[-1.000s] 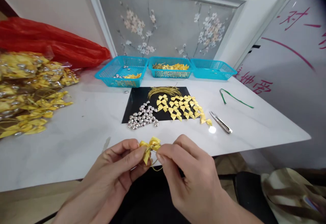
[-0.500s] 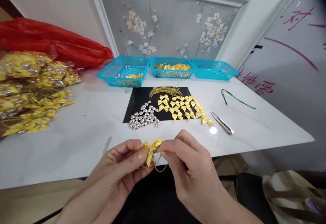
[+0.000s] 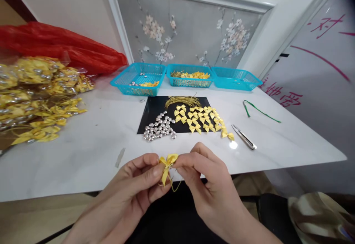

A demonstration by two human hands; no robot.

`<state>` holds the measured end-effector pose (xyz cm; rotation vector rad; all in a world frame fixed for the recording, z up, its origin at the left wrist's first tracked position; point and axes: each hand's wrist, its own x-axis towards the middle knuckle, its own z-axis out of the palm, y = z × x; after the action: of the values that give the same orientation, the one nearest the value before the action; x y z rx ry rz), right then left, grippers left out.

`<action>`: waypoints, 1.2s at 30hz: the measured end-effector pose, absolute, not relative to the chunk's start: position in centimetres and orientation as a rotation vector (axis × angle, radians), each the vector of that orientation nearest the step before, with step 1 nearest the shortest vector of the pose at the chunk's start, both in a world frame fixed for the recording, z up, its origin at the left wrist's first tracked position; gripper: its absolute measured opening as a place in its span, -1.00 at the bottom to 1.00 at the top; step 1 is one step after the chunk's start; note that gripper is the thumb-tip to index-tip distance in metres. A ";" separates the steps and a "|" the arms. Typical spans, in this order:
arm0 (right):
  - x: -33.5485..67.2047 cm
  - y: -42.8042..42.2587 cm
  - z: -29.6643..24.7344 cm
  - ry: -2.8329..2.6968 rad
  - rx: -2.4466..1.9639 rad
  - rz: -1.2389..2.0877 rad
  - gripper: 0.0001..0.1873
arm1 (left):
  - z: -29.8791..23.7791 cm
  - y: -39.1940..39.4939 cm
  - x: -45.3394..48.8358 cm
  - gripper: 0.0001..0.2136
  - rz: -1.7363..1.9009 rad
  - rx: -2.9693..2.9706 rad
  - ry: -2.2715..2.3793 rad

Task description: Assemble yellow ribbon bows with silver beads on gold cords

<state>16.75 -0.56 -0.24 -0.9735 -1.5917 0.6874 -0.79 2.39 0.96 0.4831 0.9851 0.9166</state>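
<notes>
Just beyond the table's front edge, a yellow ribbon bow [image 3: 167,164] is held between my hands, with a thin gold cord [image 3: 175,187] looping below it. My left hand [image 3: 138,185] pinches the bow's left side between thumb and fingers. The thumb and forefinger of my right hand [image 3: 209,185] close on its right side, near the knot and cord; exactly what they grip there is hidden. Ahead on a black mat [image 3: 146,112] lie silver beads [image 3: 159,127], several yellow bows [image 3: 203,118] and a bundle of gold cords [image 3: 183,101].
Three blue baskets [image 3: 138,90] stand in a row along the back. Small thread snips [image 3: 244,137] and a green ribbon [image 3: 260,111] lie at right. Bagged yellow bows with silver beads [image 3: 41,85] and red fabric [image 3: 63,48] fill the left side.
The view has shifted slightly, so the table's things appear a little further right. Both hands keep their pinch on the bow, which is turned slightly more upright.
</notes>
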 end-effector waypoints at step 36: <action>16.9 -0.6 -1.1 -1.561 -0.866 0.801 -0.79 | 2.7 0.3 -0.2 -0.77 0.946 0.608 0.985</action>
<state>16.93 -0.64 -1.12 -0.8660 -1.5612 0.8005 -0.24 0.34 2.71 0.6075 0.9846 0.9455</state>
